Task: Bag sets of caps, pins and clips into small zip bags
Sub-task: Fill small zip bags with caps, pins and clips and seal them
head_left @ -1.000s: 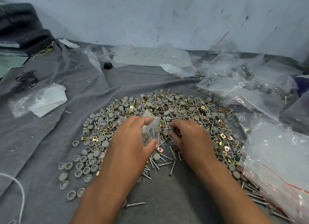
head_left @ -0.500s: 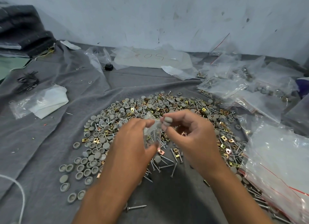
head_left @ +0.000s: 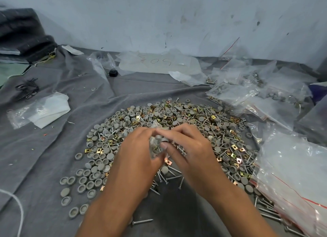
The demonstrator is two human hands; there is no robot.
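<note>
Head view. Both hands meet over the near-middle of the parts pile (head_left: pixel 168 130), used as landmark here.

Left hand (head_left: pixel 139 153): fingers curled, thumb and fingertips pinching a small clear zip bag (head_left: pixel 155 144), held upright just above the pile. Grip is narrow, pressed on the bag's sides. Bag contents are blurred; some grey and metal bits seem to be inside, count cannot be told.

Right hand (head_left: pixel 191 148): fingers curled, thumb and index pinching a grey cap (head_left: pixel 164 139) right at the bag's mouth, touching the left hand's fingertips. Whether it holds more than one piece cannot be told.

The pile: grey round caps, long silver pins and brass-coloured square clips mixed together on a grey cloth (head_left: pixel 53 157) covering the worktop. Loose caps (head_left: pixel 83 182) spread off the pile's left-near edge; loose pins (head_left: pixel 169 178) lie at its near edge, under the wrists.

Right of the pile: stack of empty zip bags with red strips (head_left: pixel 297 174). Beyond-right of the pile: heap of filled bags (head_left: pixel 247 95). Beyond the pile, by the wall: large plastic sheet with handwritten red marks (head_left: pixel 159 63) and a small black block (head_left: pixel 113 72). Left of the pile: clear bag with white paper (head_left: pixel 40 111); farther left, black wire bundle (head_left: pixel 26 88). White cord (head_left: pixel 16 205) at near-left edge.
</note>
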